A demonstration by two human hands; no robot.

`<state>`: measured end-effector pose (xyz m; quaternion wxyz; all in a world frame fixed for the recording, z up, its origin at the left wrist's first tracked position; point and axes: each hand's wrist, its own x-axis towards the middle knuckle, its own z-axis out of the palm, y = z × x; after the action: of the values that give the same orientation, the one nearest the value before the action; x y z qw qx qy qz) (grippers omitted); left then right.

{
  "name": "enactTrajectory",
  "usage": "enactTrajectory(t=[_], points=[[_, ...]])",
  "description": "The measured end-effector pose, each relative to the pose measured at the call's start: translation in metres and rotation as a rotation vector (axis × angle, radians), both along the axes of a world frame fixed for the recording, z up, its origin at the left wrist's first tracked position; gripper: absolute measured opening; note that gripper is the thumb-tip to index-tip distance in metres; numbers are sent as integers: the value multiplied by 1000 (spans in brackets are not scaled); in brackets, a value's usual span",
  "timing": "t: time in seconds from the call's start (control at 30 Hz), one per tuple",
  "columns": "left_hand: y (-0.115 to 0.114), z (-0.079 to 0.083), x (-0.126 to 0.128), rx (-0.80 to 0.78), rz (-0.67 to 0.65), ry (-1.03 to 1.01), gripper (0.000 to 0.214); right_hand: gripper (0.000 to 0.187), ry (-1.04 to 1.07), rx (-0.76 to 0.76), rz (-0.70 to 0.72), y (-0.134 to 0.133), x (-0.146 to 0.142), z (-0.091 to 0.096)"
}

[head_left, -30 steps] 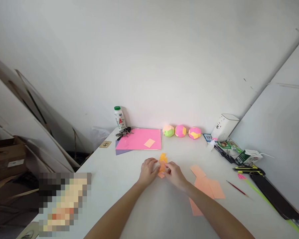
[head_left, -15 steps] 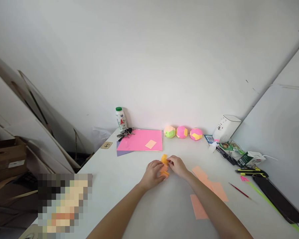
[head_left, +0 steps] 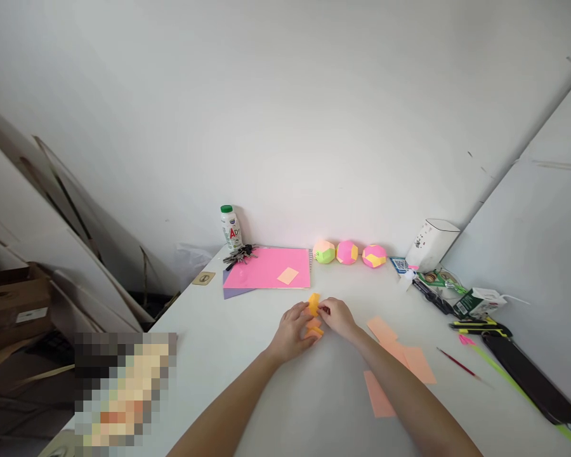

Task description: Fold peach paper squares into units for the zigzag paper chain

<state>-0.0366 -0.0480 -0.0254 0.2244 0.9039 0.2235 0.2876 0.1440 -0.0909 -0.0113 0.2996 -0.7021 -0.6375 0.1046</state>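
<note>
Between my hands, over the middle of the white table [head_left: 247, 374], is a small orange and peach folded paper piece [head_left: 314, 325]. My left hand [head_left: 291, 330] curls round its left side, fingers on top and thumb towards me. With its fingertips pinched, my right hand [head_left: 337, 316] grips the upper right edge of the same paper. Part of the piece is hidden behind the fingers. Several flat peach paper pieces [head_left: 419, 364] lie by and under my right forearm.
At the back are a pink pad [head_left: 261, 266], keys [head_left: 240, 255], a bottle [head_left: 231, 228] and paper balls, one pink and yellow [head_left: 374, 256]. On the right lie a thin brush [head_left: 459, 364], a yellow-black cutter [head_left: 480, 327], a black case [head_left: 528, 374] and a white container [head_left: 433, 244].
My fingers have shifted very slightly on the orange paper, and its upper flap has tilted a little. Both hands stay in the same place.
</note>
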Motion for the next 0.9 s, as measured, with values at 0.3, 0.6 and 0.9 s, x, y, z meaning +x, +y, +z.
enactTrajectory(t=[0.3, 0.6, 0.9], points=[[0, -1, 0, -6, 30, -2, 36, 14, 12, -2, -33, 3, 5, -3], [-2, 4, -1, -40, 8, -13, 36, 15, 30, 5, -34, 5, 3, -4], [-1, 0, -2, -106, -34, -66, 36, 22, 87, 45, 103, -9, 12, -4]])
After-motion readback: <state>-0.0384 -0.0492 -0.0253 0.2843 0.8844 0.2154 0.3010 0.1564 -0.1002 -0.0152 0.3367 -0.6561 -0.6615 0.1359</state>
